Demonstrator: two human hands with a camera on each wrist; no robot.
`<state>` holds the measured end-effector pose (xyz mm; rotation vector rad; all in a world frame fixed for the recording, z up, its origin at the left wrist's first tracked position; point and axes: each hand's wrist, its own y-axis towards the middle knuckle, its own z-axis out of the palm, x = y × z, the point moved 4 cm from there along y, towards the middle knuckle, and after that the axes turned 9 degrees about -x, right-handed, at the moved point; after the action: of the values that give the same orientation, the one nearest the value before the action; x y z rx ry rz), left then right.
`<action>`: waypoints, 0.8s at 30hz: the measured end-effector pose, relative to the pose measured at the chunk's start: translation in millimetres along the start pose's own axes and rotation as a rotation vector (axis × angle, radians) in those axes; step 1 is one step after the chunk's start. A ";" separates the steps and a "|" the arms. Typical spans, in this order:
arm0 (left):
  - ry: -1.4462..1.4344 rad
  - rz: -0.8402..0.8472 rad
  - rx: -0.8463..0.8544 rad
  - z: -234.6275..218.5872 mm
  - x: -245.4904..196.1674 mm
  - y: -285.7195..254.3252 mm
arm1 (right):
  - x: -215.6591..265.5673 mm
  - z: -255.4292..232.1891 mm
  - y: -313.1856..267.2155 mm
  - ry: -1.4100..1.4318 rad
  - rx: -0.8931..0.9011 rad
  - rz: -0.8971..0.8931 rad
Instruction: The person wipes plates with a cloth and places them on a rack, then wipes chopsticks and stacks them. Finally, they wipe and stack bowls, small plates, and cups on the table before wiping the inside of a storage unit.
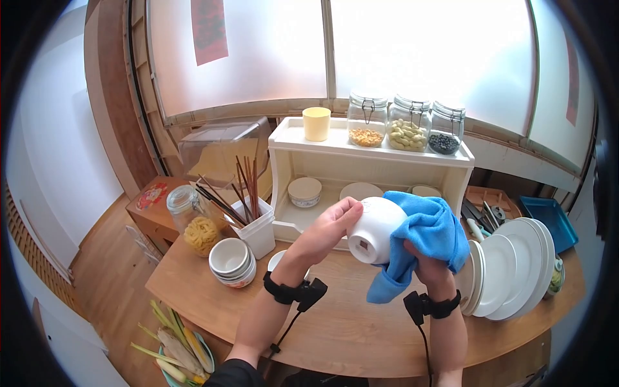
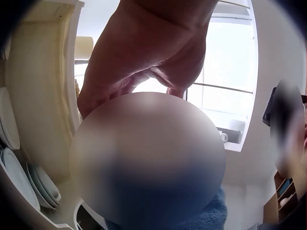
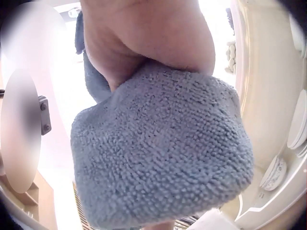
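My left hand [image 1: 325, 227] grips a white bowl [image 1: 379, 222] by its side above the table. The bowl is tipped so that its foot, with a small dark square mark, faces me. My right hand [image 1: 428, 266] holds a blue cloth [image 1: 433, 226] against the bowl's right side, and one end of the cloth hangs below. Folds of the cloth hide most of the right fingers. In the right wrist view the textured cloth [image 3: 163, 148] covers the space in front of that hand. The left wrist view is heavily blurred where the bowl is.
Stacked bowls [image 1: 231, 259] and a white chopstick holder [image 1: 256, 233] stand left on the table [image 1: 309, 335]. Behind is a white shelf [image 1: 374, 153] bearing jars and a yellow cup [image 1: 316, 124]. Upright white plates [image 1: 525, 264] stand right, near a blue tray [image 1: 549, 222].
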<state>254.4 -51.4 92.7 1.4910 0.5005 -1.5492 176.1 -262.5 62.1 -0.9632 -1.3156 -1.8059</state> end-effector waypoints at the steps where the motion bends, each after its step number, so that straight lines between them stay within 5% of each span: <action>1: -0.056 -0.013 -0.006 0.5 -1.5 -0.5 | 0.5 0.5 0.2 -0.007 -0.027 0.015; 6: 0.108 0.150 -0.099 13.0 -23.1 -10.1 | 33.3 19.4 1.1 -0.262 -0.108 -0.125; 9: 0.385 0.243 -0.231 18.9 -27.5 -14.4 | 44.8 33.2 -3.6 -0.408 -0.130 -0.431; 12: 0.524 0.290 -0.301 31.8 -34.4 -21.7 | 84.6 62.9 -8.0 -0.873 -0.015 -0.577; 13: 0.539 0.294 -0.305 33.0 -33.9 -22.6 | 76.3 61.4 -16.5 -0.827 -0.119 -0.763; 14: 0.554 0.298 -0.310 33.5 -34.2 -23.8 | 76.2 62.2 -16.5 -0.801 -0.089 -0.753; 18: 0.461 0.260 -0.365 30.3 -40.5 -28.2 | 65.5 62.1 -16.4 -0.578 -0.042 -0.654; 22: 0.119 0.242 -0.429 11.4 -23.5 -17.4 | 55.1 61.1 -31.0 -1.009 -0.046 -0.916; 24: -0.079 0.257 -0.444 4.3 -18.2 -13.9 | 53.9 71.3 -36.6 -0.982 -0.011 -1.034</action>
<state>238.3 -42.0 106.6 1.1003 0.5416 -1.1965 130.4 -190.6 107.4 -1.3956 -2.7971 -2.0667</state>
